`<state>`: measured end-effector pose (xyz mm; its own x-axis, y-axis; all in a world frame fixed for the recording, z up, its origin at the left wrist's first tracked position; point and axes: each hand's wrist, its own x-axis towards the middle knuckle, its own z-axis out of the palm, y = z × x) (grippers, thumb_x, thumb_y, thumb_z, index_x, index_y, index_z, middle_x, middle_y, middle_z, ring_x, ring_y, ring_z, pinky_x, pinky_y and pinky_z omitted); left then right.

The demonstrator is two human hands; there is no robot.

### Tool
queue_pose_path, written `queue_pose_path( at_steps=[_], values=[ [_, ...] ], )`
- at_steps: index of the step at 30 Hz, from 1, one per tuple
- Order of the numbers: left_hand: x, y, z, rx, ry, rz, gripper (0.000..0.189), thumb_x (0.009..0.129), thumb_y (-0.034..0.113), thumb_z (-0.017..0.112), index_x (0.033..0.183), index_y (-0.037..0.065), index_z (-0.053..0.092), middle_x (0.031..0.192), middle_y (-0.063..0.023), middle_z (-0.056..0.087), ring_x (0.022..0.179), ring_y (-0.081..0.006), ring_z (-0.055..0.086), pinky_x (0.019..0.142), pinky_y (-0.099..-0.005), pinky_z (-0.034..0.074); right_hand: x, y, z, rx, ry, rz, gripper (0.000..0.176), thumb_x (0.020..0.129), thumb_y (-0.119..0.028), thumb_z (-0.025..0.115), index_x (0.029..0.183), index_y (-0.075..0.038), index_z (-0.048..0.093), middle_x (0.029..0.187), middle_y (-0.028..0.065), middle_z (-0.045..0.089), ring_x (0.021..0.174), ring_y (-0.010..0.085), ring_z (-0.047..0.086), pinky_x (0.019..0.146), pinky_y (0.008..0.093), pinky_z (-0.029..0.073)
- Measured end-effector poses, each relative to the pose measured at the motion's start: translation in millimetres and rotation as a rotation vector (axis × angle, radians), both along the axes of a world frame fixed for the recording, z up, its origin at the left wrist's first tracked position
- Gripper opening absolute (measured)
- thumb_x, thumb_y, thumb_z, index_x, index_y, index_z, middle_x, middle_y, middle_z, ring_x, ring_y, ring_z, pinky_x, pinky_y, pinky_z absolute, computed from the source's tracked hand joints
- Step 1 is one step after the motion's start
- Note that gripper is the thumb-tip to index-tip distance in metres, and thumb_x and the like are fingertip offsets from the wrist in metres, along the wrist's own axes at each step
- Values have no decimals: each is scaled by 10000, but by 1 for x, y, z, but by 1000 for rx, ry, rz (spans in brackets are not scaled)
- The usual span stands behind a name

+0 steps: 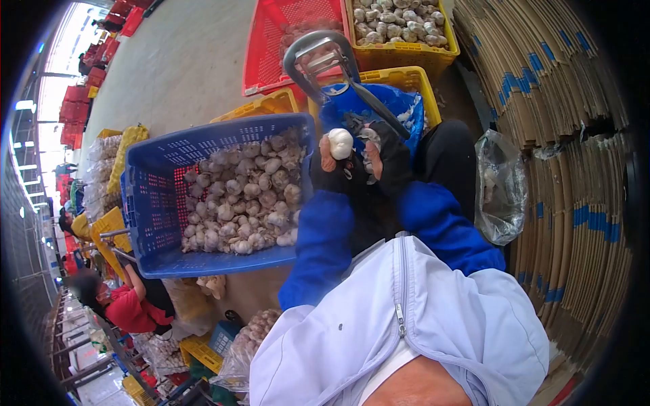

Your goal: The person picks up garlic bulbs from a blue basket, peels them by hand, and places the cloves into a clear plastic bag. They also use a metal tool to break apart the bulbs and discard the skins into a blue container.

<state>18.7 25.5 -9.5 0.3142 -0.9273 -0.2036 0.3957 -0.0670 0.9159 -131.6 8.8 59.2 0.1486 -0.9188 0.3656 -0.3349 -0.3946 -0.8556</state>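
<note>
My left hand (330, 164), in a dark glove with bare fingertips, is closed on a white garlic bulb (340, 143). Just right of it is my right hand (380, 157), also in a dark glove, its fingers curled; whatever it grips, if anything, I cannot make out. Beyond both hands, a blue plastic liner (399, 101) holding pale scraps sits in a yellow crate (425, 84). A grey looped frame with metal parts (290, 59) rises over the liner, and its dark bar slants down toward my right hand.
At my left stands a blue crate (145, 162) of garlic bulbs. Further ahead are a red crate (261, 40) and a yellow crate (443, 57) holding garlic. Flattened cardboard stacks (575, 183) and a clear plastic bag (501, 196) lie right. Another person (132, 308) is at far left.
</note>
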Motion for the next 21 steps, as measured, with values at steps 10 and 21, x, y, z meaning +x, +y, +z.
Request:
queue_pose_path(
  at_steps=[10,21],
  values=[
    [-42,14,34,-137,-809,-81,371,803,319,518,1056,48,498,816,-110,574,714,-244,562,637,-325,453,-28,-4,-30,1008,-984,160,359,854,-400,471,906,-57,563,683,44,578,396,66,415,336,172,314],
    [149,77,-32,349,-1481,369,432,656,294,655,994,49,544,999,-134,556,941,-288,523,779,-415,418,-288,11,-21,384,486,-425,402,897,-357,381,1023,-21,562,904,95,613,803,217,586,694,305,446]
  ],
)
